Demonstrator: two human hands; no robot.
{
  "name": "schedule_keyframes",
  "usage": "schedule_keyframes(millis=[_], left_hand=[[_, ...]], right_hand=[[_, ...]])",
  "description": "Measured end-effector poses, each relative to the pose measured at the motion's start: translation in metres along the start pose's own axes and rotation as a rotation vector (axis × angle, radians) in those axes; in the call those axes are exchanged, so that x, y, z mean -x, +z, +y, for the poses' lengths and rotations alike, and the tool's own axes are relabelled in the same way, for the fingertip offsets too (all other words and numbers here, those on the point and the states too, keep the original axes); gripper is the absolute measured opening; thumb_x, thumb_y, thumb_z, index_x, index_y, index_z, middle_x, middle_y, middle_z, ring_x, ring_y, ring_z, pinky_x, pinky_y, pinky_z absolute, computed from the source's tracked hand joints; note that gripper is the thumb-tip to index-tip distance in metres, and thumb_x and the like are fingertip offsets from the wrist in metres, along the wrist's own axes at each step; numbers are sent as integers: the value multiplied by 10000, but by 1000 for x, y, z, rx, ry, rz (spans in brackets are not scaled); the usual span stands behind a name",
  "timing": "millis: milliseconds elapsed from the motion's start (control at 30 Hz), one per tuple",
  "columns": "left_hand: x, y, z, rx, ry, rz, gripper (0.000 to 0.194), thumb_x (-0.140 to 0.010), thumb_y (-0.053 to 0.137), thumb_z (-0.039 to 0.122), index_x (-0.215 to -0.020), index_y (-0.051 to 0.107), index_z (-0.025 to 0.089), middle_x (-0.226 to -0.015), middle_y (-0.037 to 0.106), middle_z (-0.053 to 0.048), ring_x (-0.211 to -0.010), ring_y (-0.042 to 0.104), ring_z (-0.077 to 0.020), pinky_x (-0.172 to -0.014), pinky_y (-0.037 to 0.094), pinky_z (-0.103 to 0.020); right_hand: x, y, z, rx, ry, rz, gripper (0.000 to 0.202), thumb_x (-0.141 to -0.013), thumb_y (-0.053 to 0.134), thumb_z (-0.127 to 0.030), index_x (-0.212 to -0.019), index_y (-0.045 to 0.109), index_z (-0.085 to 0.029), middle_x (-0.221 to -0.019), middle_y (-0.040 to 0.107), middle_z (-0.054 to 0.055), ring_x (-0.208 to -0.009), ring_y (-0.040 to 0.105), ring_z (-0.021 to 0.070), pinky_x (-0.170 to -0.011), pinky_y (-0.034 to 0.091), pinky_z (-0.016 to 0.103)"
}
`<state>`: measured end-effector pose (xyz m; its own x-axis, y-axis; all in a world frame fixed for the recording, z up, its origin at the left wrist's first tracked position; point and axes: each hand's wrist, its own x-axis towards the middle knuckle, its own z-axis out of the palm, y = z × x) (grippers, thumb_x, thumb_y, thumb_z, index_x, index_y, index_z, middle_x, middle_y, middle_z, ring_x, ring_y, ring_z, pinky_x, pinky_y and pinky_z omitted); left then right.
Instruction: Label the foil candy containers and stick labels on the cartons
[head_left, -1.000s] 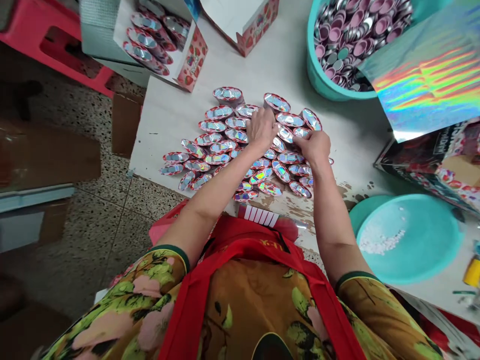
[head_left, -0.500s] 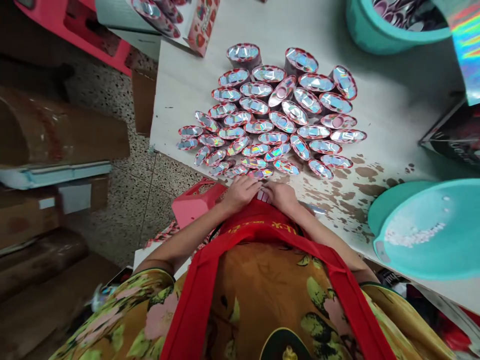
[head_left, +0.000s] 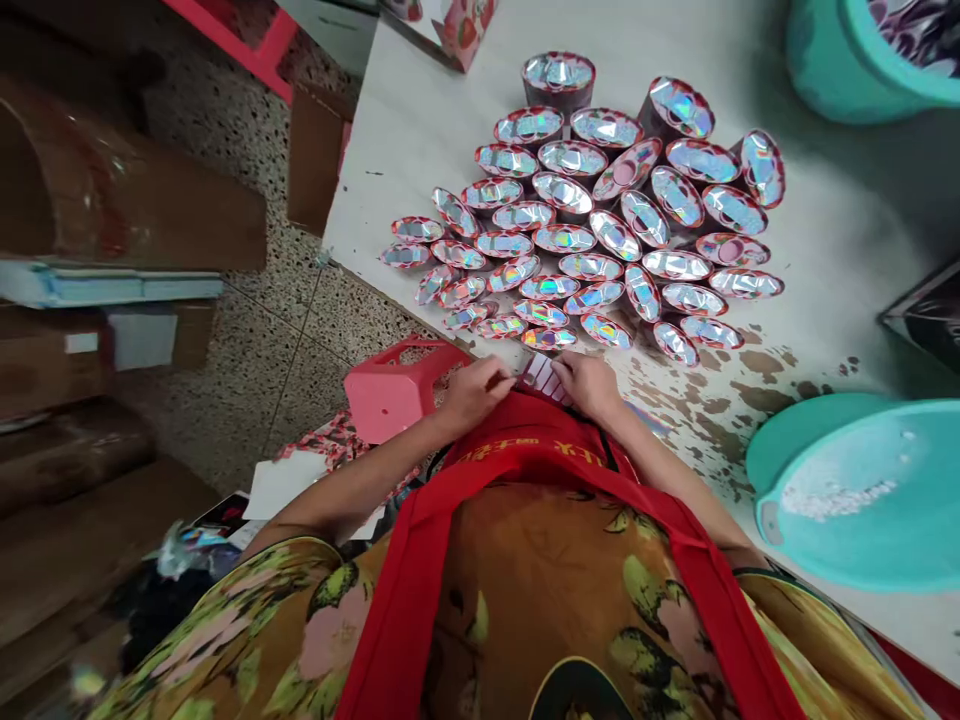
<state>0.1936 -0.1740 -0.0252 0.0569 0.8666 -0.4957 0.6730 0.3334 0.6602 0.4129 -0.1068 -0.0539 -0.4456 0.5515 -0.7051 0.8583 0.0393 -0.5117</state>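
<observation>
At the table's near edge, close against the red apron, my right hand [head_left: 590,385] has its fingers closed on the right side of a small pale striped piece [head_left: 545,377]. My left hand [head_left: 477,392] is just left of that piece, fingers curled together; whether anything is between them is too small to tell. Beyond both hands stand several cups with shiny foil tops and red rims [head_left: 590,266], packed closely in a group on the white table [head_left: 420,110].
Two turquoise basins [head_left: 930,480] overlap at the right, white bits inside one. A turquoise bucket [head_left: 832,60] stands at the top right. A strawberry-printed box [head_left: 469,30] lies at the top. Left of the table are a pink stool [head_left: 386,400] and cardboard boxes [head_left: 187,215].
My hands have moved apart, uncovering more of the striped piece, which stays by my right hand. The view has shifted, so the cups appear farther right.
</observation>
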Motion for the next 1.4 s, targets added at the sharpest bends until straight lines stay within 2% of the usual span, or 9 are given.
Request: schedule_keyframes(millis=[133,233,433,600,833,933,1067,1200,1400], left_hand=[[-26,-29,35,305,-169,109,167,-823,658,336,-795,566,199,-653,544,47,-589,482,-96,-589,382,-219],[-55,-44,52,419,-143,190,166,-780,677,310,-770,559,193,-650,540,43,-597,478,-93,-597,383,-218],[-103,-53,68,550,-38,232,169,-769,697,288,-764,559,191,-633,515,56,-564,449,-78,-562,362,-209],[-127,-52,63,677,-73,287,188,-753,718,284,-751,556,187,-627,555,52,-570,506,-80,-570,386,-207],[-159,-58,82,823,-73,269,177,-738,713,201,-732,537,189,-630,592,44,-587,571,-88,-605,447,-222],[-169,-59,92,803,-42,231,169,-751,701,174,-729,534,189,-602,586,43,-556,553,-84,-581,435,-222],[-183,-50,94,785,-24,183,171,-745,713,178,-729,542,189,-590,581,46,-534,537,-84,-555,417,-219],[-207,-35,88,696,-108,165,162,-742,710,189,-715,550,188,-568,554,51,-501,508,-91,-531,395,-225],[-253,-23,86,182,-159,328,84,-760,706,217,-705,646,195,-719,634,5,-701,563,-153,-694,440,-287]], right_hand=[[0,-38,4,-27,-113,334,353,-1017,433,-386,-1184,704,-232,-1139,738,93,-1023,666,249,-845,485,331],[-41,-93,18,58,-180,676,362,-1019,400,-340,-1236,664,-220,-1234,681,123,-1145,590,283,-970,455,424],[-148,-184,41,276,-181,632,469,-940,537,-467,-1278,574,-144,-1294,614,199,-1221,461,391,-988,381,575],[-159,-177,37,292,-122,607,628,-906,523,-645,-1218,561,-102,-1157,641,237,-1203,449,423,-1002,332,618],[-109,-163,26,-160,-120,749,608,-967,354,-677,-1282,575,-206,-1222,648,148,-1154,549,313,-1001,422,514],[-91,-161,20,-624,-156,509,662,-925,349,-756,-1215,620,-226,-1113,676,97,-925,644,226,-778,520,368],[-90,-157,17,-967,-118,269,568,-729,684,-736,-909,653,-198,-762,635,17,-594,538,130,-522,401,255],[-104,-156,27,-944,-64,400,426,-668,760,-579,-696,575,-197,-556,495,-49,-505,387,90,-498,309,245],[-123,-165,40,-492,77,595,265,-801,601,-402,-667,655,-179,-586,608,-3,-569,509,141,-591,377,277]])
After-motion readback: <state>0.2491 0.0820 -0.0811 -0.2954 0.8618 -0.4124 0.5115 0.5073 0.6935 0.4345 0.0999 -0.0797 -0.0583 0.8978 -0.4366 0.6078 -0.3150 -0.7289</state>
